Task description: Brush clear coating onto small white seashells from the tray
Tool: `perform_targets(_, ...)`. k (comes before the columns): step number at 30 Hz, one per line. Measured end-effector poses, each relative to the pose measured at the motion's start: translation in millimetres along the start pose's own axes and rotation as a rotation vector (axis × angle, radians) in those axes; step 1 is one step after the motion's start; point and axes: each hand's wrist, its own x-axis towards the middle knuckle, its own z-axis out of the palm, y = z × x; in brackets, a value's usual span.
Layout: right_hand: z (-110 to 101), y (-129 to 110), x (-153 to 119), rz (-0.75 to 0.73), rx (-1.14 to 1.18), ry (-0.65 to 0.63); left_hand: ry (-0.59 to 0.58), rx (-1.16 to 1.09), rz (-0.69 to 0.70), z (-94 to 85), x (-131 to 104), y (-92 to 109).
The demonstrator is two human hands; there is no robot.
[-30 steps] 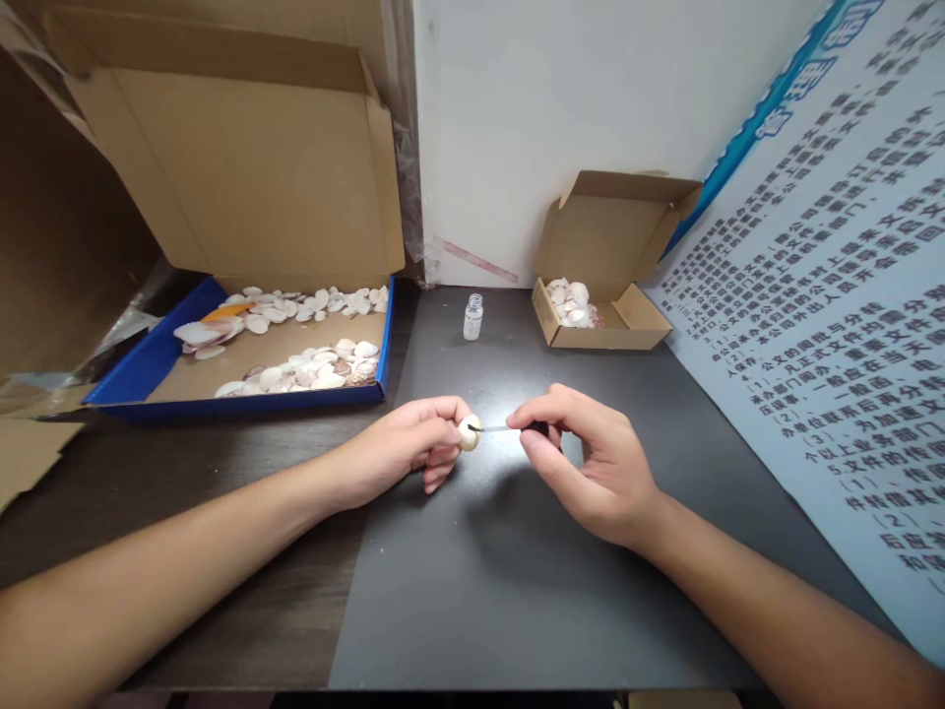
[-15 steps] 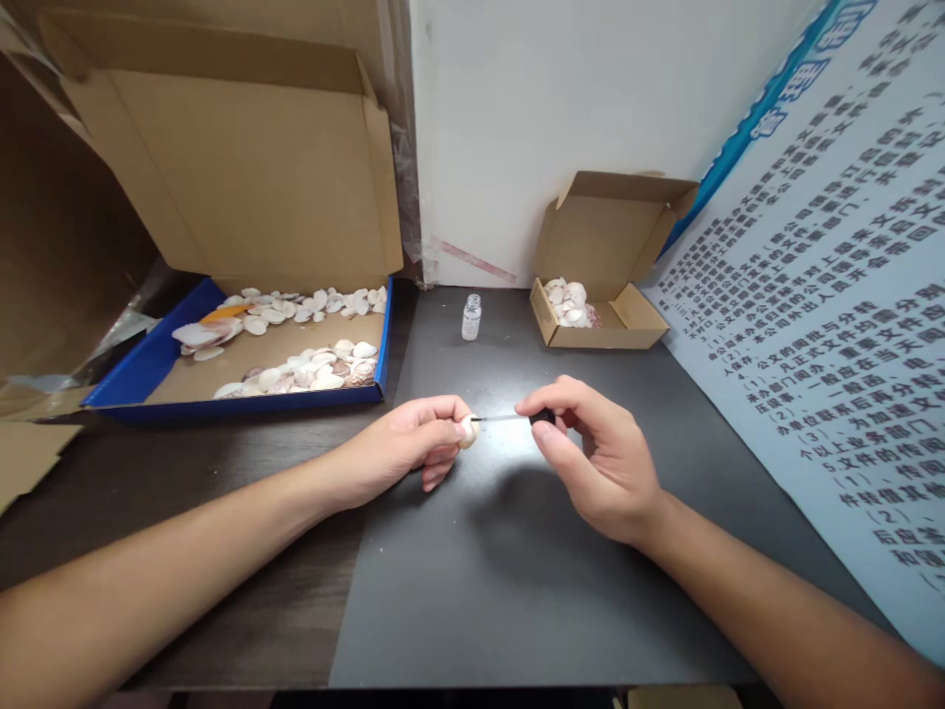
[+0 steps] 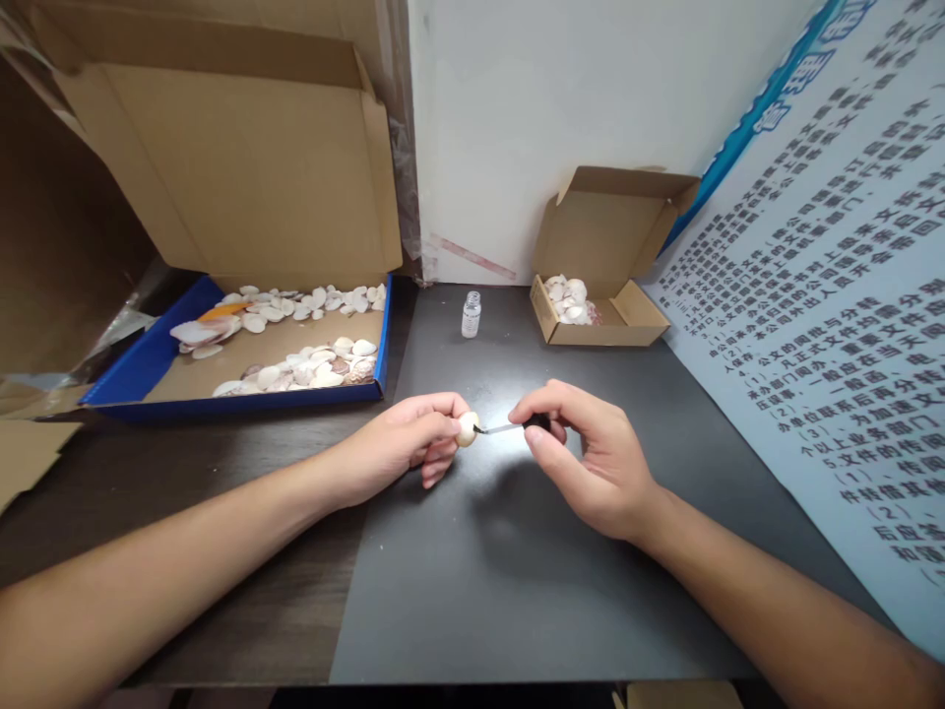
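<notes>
My left hand [image 3: 420, 438] pinches a small pale shell [image 3: 468, 429] between thumb and fingers over the grey mat. Between thumb and index finger, my right hand [image 3: 591, 458] grips the black cap of a thin brush [image 3: 503, 428]. The dark brush tip touches or nearly touches the right edge of the shell. Behind both hands, a small clear glass bottle [image 3: 471, 317] stands upright without a cap, its label facing me.
A blue-edged open cardboard box [image 3: 251, 402] with several shells stands at the left. At the back right is a small open cardboard box [image 3: 605, 336] with white shells. A printed sheet [image 3: 827, 325] rises along the right side.
The brush has shifted slightly left and its tip now points to the shell's right edge, lower than before. More of the shell's face shows in my left hand.
</notes>
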Motion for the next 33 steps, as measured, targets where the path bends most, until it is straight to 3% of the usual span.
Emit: perform_targets(33,0.2,-0.4,0.5,-0.028,-0.015,-0.011,0.021,-0.031,-0.035,3.4,-1.6,4.6)
